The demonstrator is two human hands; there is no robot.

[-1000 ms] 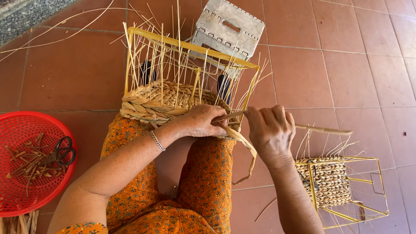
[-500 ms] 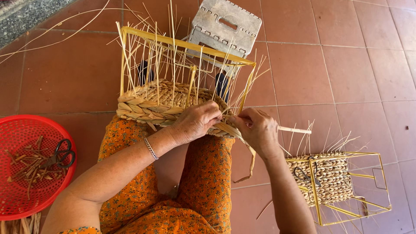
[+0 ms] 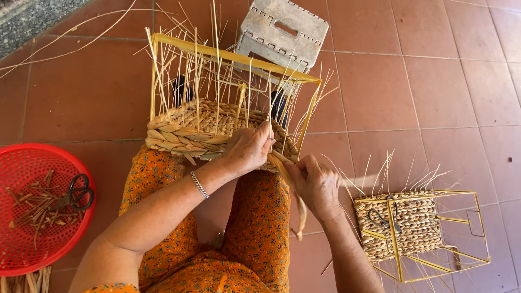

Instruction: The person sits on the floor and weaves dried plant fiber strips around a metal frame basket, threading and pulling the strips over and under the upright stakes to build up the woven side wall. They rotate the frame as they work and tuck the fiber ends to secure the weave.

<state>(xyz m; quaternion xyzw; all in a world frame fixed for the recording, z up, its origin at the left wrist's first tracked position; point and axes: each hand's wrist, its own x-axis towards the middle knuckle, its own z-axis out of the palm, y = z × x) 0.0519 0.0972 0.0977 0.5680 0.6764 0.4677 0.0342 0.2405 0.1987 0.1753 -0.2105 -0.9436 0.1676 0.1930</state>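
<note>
Left hand point(image 3: 251, 147) presses the half-woven basket point(image 3: 217, 127); right hand point(image 3: 315, 182) pinches a straw strand point(image 3: 293, 190). Far left, a red basket point(image 3: 21, 163) holds scissors point(image 3: 76, 192) and scraps.

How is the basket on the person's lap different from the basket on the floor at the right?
The lap basket is held by the left hand and right hand; the floor basket lies untouched. The lap basket is woven only at its bottom band; the floor basket's weave covers about half its frame. Both have yellow frames and straw weave.
</note>
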